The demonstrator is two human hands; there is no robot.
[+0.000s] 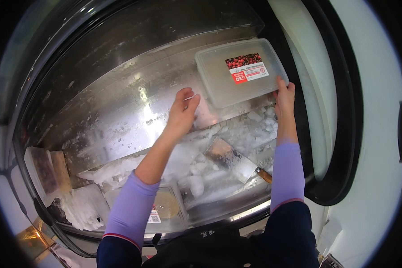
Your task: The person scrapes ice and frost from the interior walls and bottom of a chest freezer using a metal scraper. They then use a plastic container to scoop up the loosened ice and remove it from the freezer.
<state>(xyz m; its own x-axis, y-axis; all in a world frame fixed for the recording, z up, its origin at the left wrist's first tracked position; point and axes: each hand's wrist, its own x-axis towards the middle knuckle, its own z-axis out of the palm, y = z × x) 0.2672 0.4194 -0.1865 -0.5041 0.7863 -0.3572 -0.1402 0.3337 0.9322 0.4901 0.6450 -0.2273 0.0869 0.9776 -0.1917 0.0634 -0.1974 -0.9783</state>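
A lidded translucent plastic container (217,77) with a label picturing red fruit stands at the upper right on the metal ledge of a chest freezer. My right hand (284,93) grips its near right corner, thumb on the lid and fingers at the side. Left of the container, my left hand (184,109) hovers over the metal ledge with its fingers apart, holding nothing. Below both hands lies a cleaver (232,160) with a wooden handle, its frosty blade flat on the broken ice (196,184).
Another lidded plastic container (177,207) lies by the freezer's near edge, partly behind my left sleeve. Upright plastic tubs (42,171) and a frost-covered block (83,206) are at the left. The freezer's black rim (348,134) curves along the right.
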